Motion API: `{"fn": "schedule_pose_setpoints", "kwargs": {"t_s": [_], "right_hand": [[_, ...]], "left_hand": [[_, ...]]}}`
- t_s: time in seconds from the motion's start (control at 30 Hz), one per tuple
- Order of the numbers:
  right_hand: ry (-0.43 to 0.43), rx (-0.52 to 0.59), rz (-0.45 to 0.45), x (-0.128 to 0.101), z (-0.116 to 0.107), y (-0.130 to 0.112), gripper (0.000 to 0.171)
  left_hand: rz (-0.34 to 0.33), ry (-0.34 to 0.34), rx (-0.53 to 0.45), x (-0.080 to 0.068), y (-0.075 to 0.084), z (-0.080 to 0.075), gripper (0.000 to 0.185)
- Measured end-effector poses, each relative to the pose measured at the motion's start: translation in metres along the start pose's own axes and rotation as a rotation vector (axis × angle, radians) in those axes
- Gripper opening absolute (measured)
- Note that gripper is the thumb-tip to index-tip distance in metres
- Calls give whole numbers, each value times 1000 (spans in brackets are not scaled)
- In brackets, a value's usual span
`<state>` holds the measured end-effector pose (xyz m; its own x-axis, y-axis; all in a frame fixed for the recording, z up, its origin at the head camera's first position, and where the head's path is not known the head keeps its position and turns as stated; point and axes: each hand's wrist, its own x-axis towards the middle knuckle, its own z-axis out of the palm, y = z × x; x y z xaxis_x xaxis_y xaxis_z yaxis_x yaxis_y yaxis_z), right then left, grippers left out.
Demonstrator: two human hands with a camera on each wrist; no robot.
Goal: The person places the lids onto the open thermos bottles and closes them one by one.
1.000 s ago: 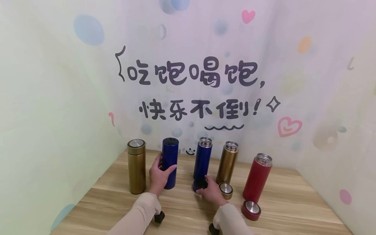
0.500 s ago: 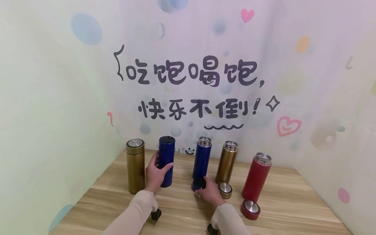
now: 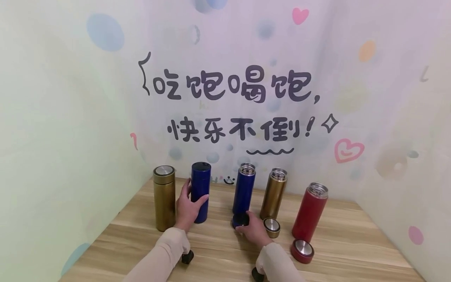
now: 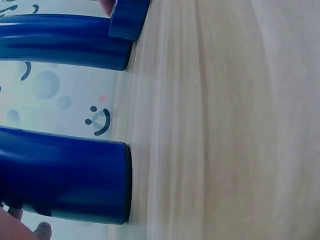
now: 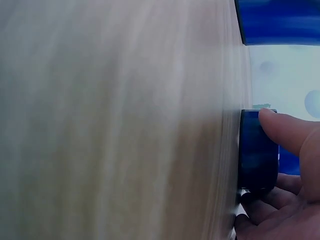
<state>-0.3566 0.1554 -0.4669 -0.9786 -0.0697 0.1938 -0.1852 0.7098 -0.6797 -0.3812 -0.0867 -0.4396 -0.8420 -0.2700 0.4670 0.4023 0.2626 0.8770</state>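
Bottle point(image 3: 201, 185) glossy blue, black-topped, upright; left hand point(image 3: 187, 207) grips it; right hand point(image 3: 255, 230) pinches squat blue lid point(image 5: 257, 152).

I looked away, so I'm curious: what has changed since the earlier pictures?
The left hand and the capped blue bottle it holds shifted slightly left, toward the capped gold bottle. Nothing was newly gripped or released. The right hand still holds the blue lid; the other bottles stayed put.

1. L sleeve point(image 3: 155, 254): plain beige fabric, w/ soft folds at its end.
2. R sleeve point(image 3: 280, 264): same beige, also w/ folds.
3. Sm. blk block point(image 3: 188, 257) beside L sleeve; similar blk piece point(image 3: 257, 275) beside R sleeve.
4. L hand point(image 3: 187, 209) & R hand point(image 3: 256, 231) are bare.
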Motion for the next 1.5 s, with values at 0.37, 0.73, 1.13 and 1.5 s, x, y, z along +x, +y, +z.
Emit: {"fn": "schedule_pose_setpoints", "kwargs": {"t_s": [0.37,0.73,1.13,1.5], "right_hand": [[9,3,59,0,-8,5,70],[85,18,-4,-8,-15,1,71],[58,-3,-72,-17,-27,-4,73],[93,51,-109,-26,-30,-8,67]], "left_hand": [[84,125,76,-13,15,13,85],[287,354,208,-20,14,24,77],[298,420,171,-27,20,28,60],[457,375,148,-37,27,45,60]]}}
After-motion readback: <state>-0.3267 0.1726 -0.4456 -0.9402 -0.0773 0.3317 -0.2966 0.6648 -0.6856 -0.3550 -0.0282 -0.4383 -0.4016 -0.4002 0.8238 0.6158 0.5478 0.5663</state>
